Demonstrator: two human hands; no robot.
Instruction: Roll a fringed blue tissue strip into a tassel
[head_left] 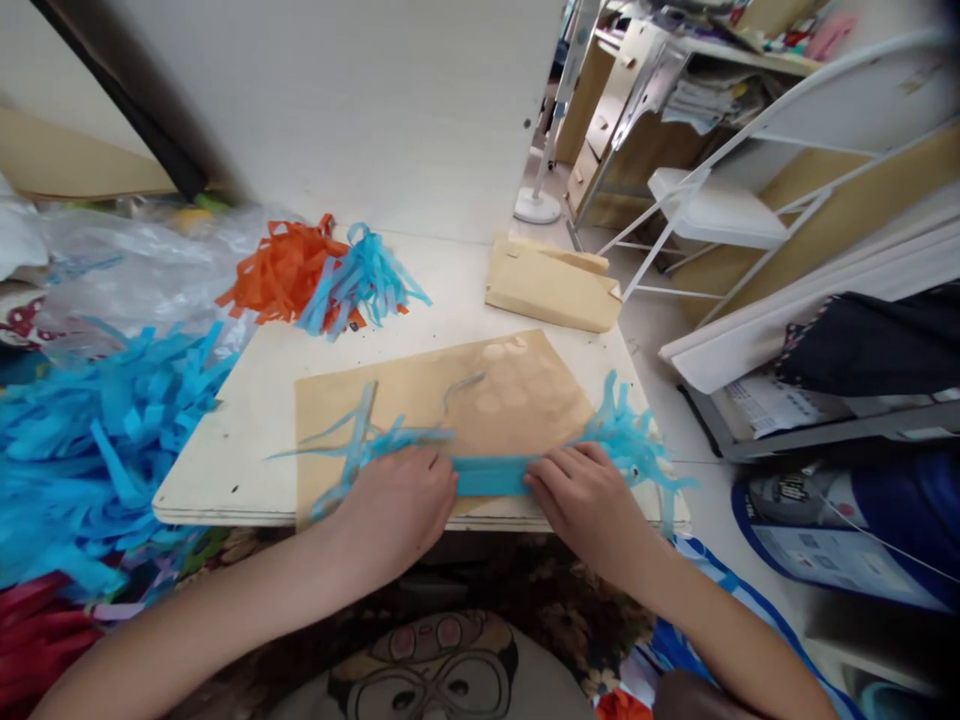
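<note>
Both hands, left and right, press a rolled blue fringed tissue-paper strip, each grip closed on it, against the brown cardboard sheet beneath them.

You sat in a lived-in home room given over to craft work, at a low wooden board laid across your lap. Heaps of cut blue paper fringe lay at your left and orange fringe farther off. To your far right stood a white folding rack, cluttered wooden shelves and a fan base on the floor.
</note>
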